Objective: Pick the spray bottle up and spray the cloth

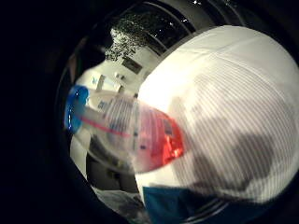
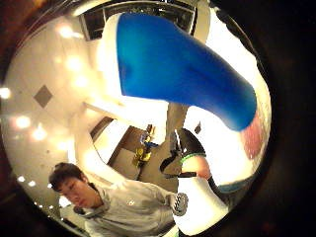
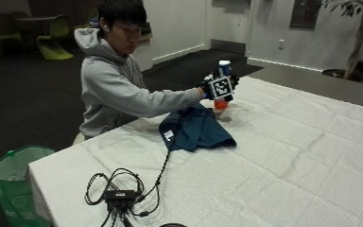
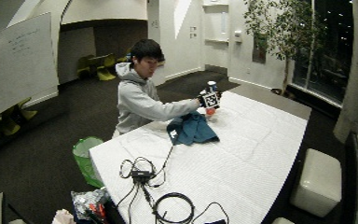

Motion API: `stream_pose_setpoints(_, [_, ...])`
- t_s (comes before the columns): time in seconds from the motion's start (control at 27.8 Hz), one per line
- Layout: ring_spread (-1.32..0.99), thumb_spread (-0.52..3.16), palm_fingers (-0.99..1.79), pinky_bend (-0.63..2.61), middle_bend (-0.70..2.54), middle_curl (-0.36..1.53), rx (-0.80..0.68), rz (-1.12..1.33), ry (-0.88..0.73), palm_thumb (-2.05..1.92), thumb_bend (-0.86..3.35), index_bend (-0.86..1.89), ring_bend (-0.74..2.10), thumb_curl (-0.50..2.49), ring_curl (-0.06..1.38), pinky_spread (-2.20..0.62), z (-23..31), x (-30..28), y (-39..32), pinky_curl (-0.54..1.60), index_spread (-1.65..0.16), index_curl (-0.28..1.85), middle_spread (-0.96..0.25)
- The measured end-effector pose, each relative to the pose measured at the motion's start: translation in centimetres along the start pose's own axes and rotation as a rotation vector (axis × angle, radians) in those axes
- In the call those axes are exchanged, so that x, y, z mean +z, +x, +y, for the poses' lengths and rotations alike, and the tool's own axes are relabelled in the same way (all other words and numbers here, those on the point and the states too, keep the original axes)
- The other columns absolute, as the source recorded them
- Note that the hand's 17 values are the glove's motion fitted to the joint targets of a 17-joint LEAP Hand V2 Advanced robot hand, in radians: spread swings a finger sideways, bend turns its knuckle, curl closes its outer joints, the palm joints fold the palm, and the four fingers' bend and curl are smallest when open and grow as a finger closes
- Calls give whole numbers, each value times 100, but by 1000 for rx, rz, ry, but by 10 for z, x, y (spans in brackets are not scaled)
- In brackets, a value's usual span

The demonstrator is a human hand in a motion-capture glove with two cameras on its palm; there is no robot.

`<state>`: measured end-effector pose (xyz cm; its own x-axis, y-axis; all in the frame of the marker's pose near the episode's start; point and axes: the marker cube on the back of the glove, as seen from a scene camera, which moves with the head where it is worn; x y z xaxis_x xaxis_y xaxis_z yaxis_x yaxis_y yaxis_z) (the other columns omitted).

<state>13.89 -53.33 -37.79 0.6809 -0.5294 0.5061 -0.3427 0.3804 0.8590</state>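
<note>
Seated person holds the spray bottle (image 3: pixel 221 85) upright above the counter (image 3: pixel 295 156), gloved right hand (image 3: pixel 214 88) curled round its body, blue head on top and the orange liquid at the base showing just below the hand. The teal cloth (image 3: pixel 194 130) lies crumpled on the counter just beside and below the bottle, toward the person. Bottle looks lifted; probably being lined up so the nozzle faces the cloth before the trigger is squeezed

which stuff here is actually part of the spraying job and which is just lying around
Part of the job: spray bottle, gripped by the gloved right hand; blue cloth on the table.

Lying about: black cables on the table, green bin on the floor.
</note>
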Motion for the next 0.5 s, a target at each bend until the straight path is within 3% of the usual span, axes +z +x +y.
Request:
stream_pose_setpoints(0.11, [-10,63,32,50,24,39,0,-43,62,79,-6,9,36,66,39,-2,-1,-15,-19,43,-23,40,-3])
stream_pose_setpoints(0.32, [-8,75,28,45,20,37,2,195,-393,76,-5,12,32,61,33,6,75,-48,-19,38,-25,35,-1])
stream_pose_setpoints(0.5, [-6,80,23,42,21,37,7,263,-435,74,-4,13,29,58,32,10,94,-55,-27,36,-26,33,0])
